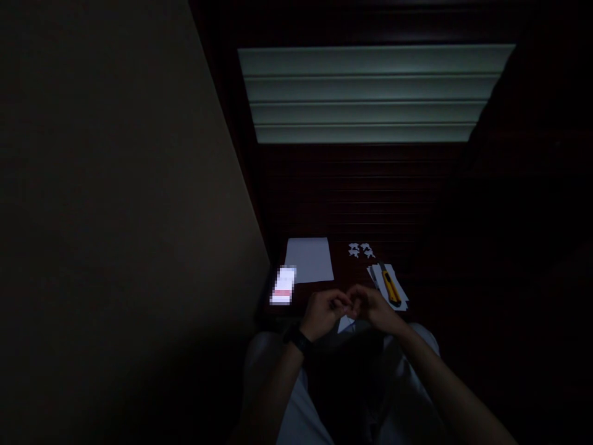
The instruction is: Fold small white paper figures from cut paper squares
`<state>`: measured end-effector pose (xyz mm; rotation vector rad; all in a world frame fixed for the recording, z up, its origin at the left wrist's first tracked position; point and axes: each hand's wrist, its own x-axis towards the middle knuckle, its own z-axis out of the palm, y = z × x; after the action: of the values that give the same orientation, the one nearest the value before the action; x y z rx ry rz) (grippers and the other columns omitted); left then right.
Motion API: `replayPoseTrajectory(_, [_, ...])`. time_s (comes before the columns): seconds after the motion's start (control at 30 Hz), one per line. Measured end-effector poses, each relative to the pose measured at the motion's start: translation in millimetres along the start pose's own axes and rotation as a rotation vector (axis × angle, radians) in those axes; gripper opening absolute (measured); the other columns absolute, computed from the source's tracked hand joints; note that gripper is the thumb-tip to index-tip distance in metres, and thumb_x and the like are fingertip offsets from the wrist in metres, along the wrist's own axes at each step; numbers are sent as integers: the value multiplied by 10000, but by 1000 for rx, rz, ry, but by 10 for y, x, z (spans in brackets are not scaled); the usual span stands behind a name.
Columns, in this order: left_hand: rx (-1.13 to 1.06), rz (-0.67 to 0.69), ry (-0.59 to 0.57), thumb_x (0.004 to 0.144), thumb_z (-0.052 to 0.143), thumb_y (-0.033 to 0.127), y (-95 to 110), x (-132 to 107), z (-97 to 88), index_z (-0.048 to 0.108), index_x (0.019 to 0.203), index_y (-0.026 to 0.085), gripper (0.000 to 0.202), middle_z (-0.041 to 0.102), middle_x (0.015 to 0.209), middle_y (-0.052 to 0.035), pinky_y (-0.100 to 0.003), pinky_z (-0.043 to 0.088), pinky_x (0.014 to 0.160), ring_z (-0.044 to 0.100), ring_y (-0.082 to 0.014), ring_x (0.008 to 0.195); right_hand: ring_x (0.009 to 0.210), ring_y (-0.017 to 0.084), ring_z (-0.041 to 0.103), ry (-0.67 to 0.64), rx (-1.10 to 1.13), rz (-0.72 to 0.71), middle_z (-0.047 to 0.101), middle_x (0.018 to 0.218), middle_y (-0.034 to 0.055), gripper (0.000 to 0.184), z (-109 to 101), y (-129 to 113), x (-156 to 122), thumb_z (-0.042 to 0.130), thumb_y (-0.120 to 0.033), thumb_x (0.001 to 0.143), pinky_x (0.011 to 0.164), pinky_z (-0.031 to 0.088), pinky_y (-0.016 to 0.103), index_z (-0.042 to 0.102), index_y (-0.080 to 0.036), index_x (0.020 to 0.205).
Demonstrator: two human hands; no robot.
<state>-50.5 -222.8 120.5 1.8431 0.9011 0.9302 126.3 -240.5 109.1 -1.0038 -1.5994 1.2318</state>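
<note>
My left hand (321, 313), with a dark watch on its wrist, meets my right hand (374, 308) over the near edge of a small dark table. Fingers of both hands are bent and pinched together on a small piece of white paper (345, 324), whose pointed, folded-looking lower part shows beneath them. The rest of the paper is covered by the fingers. Just to the right of my right hand, a yellow-and-black utility knife (391, 289) lies on a stack of white paper pieces (401, 285).
A white sheet (311, 258) lies at the table's left, with a lit phone (283, 285), its screen blurred, over its corner. Several small crumpled-looking white paper shapes (360, 250) sit at the back. A wall (139, 185) rises on the left, and a slatted door (361, 191) stands behind.
</note>
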Motion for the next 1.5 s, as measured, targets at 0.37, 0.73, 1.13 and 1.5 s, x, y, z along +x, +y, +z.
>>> replayPoseTrajectory(0.37, [-109, -61, -119, 725, 612, 216, -104, -30, 1, 704, 826, 151, 152, 635, 644, -18, -206, 422, 571, 558, -116, 581, 594, 130, 572, -87, -215, -31, 624, 665, -29, 463, -66, -62, -23, 556, -64, 687, 566, 443, 238, 558, -224, 1122])
replayPoseTrajectory(0.73, [-539, -305, 481, 687, 678, 340, -188, 51, 89, 641, 924, 139, 313, 677, 831, -82, -303, 538, 647, 647, -184, 745, 1254, 255, 362, 267, -313, -226, 396, 1377, 39, 421, -6, 15, -124, 658, -313, 743, 1030, 298, 426, 575, -301, 1156])
replayPoseTrajectory(1.13, [-722, -402, 445, 665, 712, 303, -200, -24, 184, 651, 878, 109, 294, 672, 886, -122, -352, 538, 711, 654, -192, 746, 1248, 264, 368, 165, -126, -140, 381, 1386, 51, 360, 54, 112, -109, 688, -301, 722, 1018, 290, 426, 637, -291, 1079])
replayPoseTrajectory(1.5, [-655, -339, 319, 657, 718, 320, -147, -39, 172, 659, 865, 107, 304, 683, 815, -100, -314, 537, 674, 646, -187, 733, 1238, 267, 375, 97, 60, -93, 403, 1376, 46, 294, -42, 90, -109, 704, -319, 695, 986, 311, 399, 687, -277, 985])
